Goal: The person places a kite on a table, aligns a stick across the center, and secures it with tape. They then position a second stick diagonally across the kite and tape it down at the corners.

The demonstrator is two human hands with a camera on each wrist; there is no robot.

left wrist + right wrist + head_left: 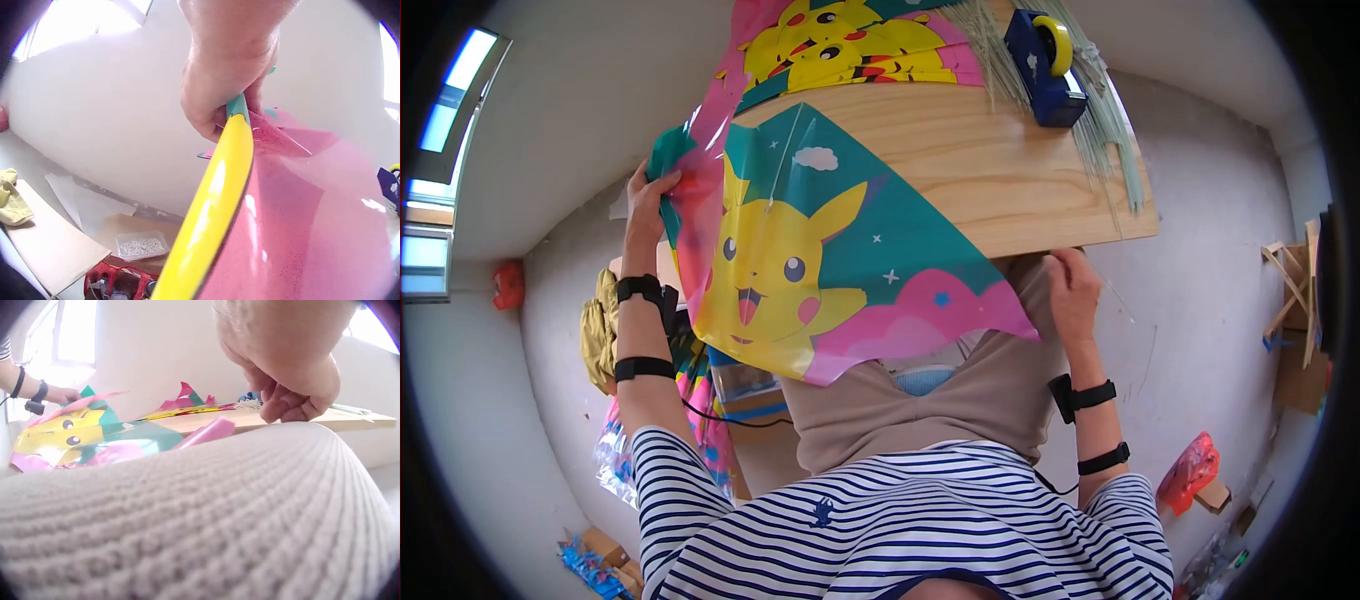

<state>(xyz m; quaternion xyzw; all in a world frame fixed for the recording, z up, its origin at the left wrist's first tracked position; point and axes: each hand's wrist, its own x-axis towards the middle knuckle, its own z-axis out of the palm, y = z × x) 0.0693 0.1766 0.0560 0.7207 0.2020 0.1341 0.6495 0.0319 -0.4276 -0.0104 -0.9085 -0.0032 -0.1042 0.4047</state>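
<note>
The step in hand looks to be the handling of one printed sheet (785, 260) — it spreads in the middle of the head view, over the lap and in front of the bench (1000, 220). The left grip (650, 195), at left of the frame, pinches it by its edge. The right grip (1075, 290) has its fingers curled in, near the sheet's right corner; I see nothing held there. The next move, I judge, calls for that grip to take the free corner.

In the left wrist view, lower left, a clear tub (139, 235) holds small white pieces; beside it a red basket (97, 270) — its contents I cannot tell.
</note>
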